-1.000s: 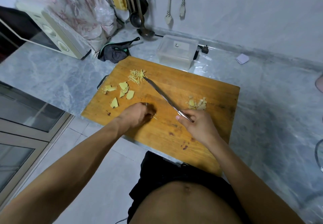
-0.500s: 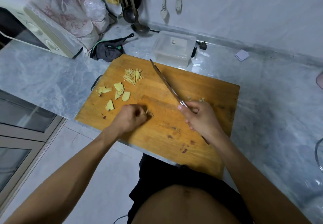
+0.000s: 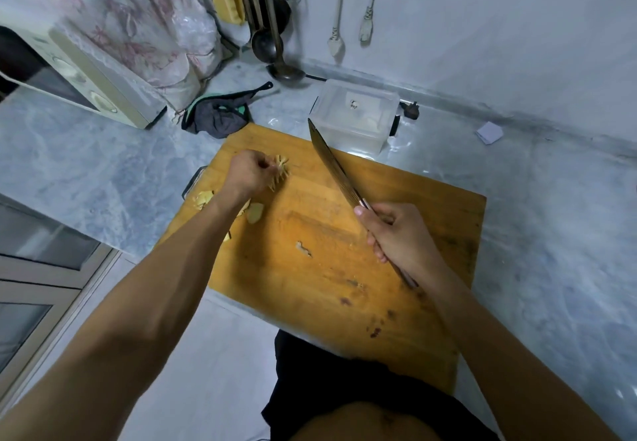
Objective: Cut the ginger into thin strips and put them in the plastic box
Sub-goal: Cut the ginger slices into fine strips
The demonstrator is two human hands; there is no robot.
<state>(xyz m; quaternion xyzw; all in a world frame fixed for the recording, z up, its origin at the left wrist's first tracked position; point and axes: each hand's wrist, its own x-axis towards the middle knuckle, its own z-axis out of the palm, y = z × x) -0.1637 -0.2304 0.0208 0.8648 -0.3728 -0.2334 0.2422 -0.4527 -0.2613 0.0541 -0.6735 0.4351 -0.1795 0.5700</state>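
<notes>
One wooden cutting board (image 3: 344, 251) lies on the grey marble tabletop (image 3: 551, 234), and everything else is placed against it. The left hand (image 3: 250, 173) is over the board's far left corner, fingers curled around a small bunch of ginger strips (image 3: 281, 175) whose pale ends stick out to the right of the knuckles. The right hand (image 3: 401, 239) is over the board's right half, gripping the handle of one knife (image 3: 336, 168); the long blade points away toward the board's far edge, and its tip reaches in front of the plastic box (image 3: 356, 113). That one clear box stands on the tabletop just beyond the board's far edge, open at the top.

Near the board's left edge, partly hidden under the left forearm, lie ginger slices (image 3: 255, 213): at least three show, one of them beside the wrist. One small ginger scrap (image 3: 303, 249) lies alone near the board's middle. A dark cloth (image 3: 217, 118) sits on the tabletop beyond the board's far left corner, and one white folded paper (image 3: 489, 132) lies beyond its far right corner.
</notes>
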